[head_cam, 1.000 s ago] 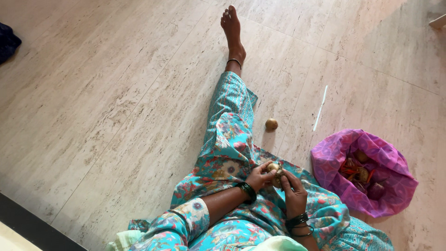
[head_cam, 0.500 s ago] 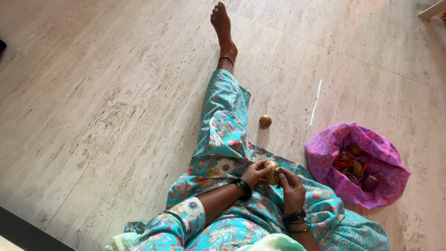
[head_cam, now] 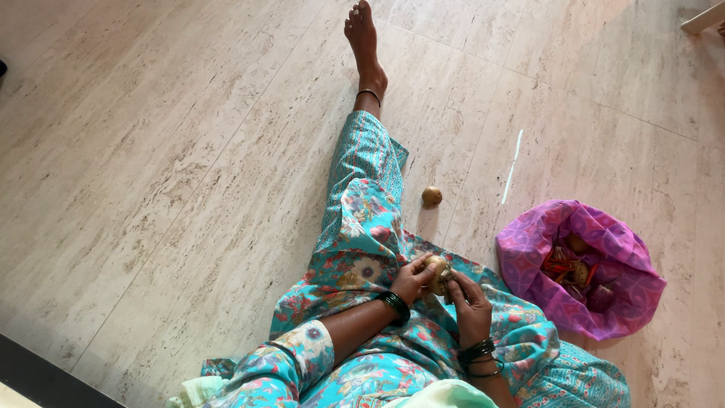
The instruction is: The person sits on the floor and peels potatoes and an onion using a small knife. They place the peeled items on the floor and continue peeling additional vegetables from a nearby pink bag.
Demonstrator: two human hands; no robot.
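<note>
Hands: left [head_cam: 411, 281], right [head_cam: 470, 306] both gripping brown onion [head_cam: 438, 272]; purple bag [head_cam: 529, 249] rightward.

The floor [head_cam: 166, 151] fills nearly the whole view — pale beige stone tiles with fine brown streaks, laid in large slabs with thin joints running diagonally. Soft daylight falls across it, warmer and brighter toward the upper right corner. A narrow bright sliver of light [head_cam: 513, 166] lies on a tile right of centre. Along the lower left runs a dark band [head_cam: 45, 374] — a step or threshold edge. A pale furniture corner [head_cam: 704, 17] juts in at the upper right.
</note>
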